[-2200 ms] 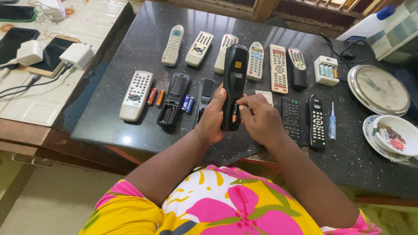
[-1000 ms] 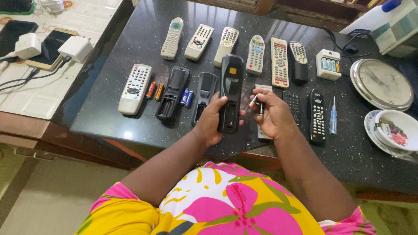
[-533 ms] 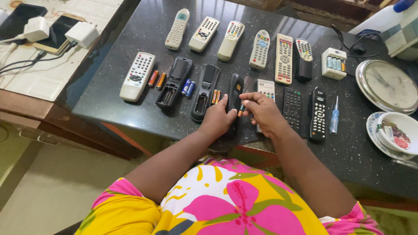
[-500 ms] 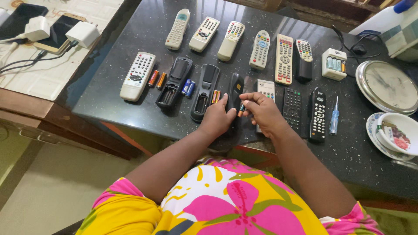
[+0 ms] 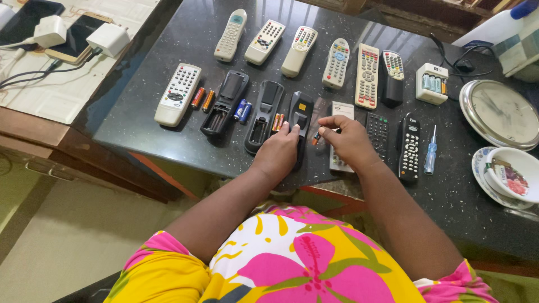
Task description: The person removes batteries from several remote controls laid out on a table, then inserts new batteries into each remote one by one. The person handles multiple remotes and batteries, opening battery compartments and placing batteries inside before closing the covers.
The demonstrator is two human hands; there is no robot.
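My left hand [image 5: 279,152] lies on the lower end of a black remote [image 5: 300,115] that rests back-up on the dark stone table [image 5: 151,112]. My right hand [image 5: 349,141] pinches small batteries [image 5: 317,136] just right of that remote, low over the table. Two orange batteries [image 5: 278,122] lie left of it, beside another open black remote [image 5: 264,115]. A white remote [image 5: 338,134] lies partly under my right hand.
Several more remotes lie in rows, with a third open black one [image 5: 225,104] and loose batteries [image 5: 202,99] on the left. A battery charger [image 5: 431,83], blue screwdriver [image 5: 430,152], wall clock [image 5: 496,113] and bowl [image 5: 514,174] are on the right. Phones and chargers [image 5: 106,38] sit far left.
The black remote went from upright in my left hand to lying flat on the table. My right hand pulled batteries out of it and lowered them beside it.
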